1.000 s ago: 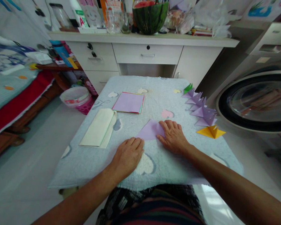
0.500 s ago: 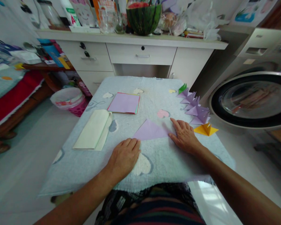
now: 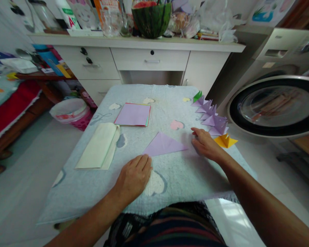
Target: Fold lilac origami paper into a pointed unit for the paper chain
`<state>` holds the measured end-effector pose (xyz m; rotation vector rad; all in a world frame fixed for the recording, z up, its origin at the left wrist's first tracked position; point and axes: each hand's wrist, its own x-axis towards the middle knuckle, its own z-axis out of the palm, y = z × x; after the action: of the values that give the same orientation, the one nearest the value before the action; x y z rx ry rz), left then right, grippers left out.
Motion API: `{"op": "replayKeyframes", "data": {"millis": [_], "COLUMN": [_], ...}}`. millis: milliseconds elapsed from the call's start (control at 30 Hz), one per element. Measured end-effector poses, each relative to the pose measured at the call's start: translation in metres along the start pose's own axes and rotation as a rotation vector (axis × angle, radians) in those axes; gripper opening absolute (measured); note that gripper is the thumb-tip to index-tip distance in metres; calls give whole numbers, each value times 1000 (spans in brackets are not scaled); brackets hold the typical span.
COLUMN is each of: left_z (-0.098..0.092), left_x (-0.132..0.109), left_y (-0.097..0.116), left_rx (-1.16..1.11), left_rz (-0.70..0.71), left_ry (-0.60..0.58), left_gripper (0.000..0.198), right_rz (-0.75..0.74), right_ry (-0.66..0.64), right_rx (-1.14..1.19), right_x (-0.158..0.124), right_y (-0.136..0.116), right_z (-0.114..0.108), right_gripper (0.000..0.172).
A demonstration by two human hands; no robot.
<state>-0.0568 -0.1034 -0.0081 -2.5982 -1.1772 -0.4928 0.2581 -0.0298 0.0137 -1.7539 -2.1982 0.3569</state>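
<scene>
A lilac sheet folded into a triangle [image 3: 164, 144] lies on the cloth-covered table in front of me. My left hand [image 3: 136, 175] rests palm down at the triangle's left corner, fingers flat and side by side, its thumb hidden. Just beyond the right corner, my right hand [image 3: 206, 142] hovers with fingers loosely stretched and holds nothing. Past it runs a row of folded paper pieces: an orange one [image 3: 226, 141] nearest, several lilac ones [image 3: 214, 120], and a green one [image 3: 197, 96] at the far end.
A stack of square coloured paper [image 3: 133, 114] and a folded pale-green sheet [image 3: 96, 147] lie on the left of the table [image 3: 180, 178]. A white cabinet [image 3: 149, 60] stands behind, bearing a cut watermelon [image 3: 151, 21]. The washing machine's open door [image 3: 273, 106] is at right, a bin [image 3: 70, 113] at left.
My right hand has lifted off the triangle's right corner and shifted slightly away, baring that corner. The left hand stays at the left corner. The whole view has shifted a little.
</scene>
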Motion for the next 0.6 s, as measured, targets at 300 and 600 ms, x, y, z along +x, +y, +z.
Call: {"op": "replayKeyframes", "data": {"millis": [300, 600], "left_z": [-4, -14], "left_x": [-2, 42], "left_y": [2, -12], "left_rx": [38, -279], "left_rz": [38, -298], "left_ry": [-5, -183], "left_gripper": [25, 53], "right_rz": [-153, -148], "right_ry": [-110, -25], "right_rx": [-66, 139], "right_x": [26, 32], "right_y": [-56, -46], "right_z": [16, 33], "right_gripper": [38, 5]}}
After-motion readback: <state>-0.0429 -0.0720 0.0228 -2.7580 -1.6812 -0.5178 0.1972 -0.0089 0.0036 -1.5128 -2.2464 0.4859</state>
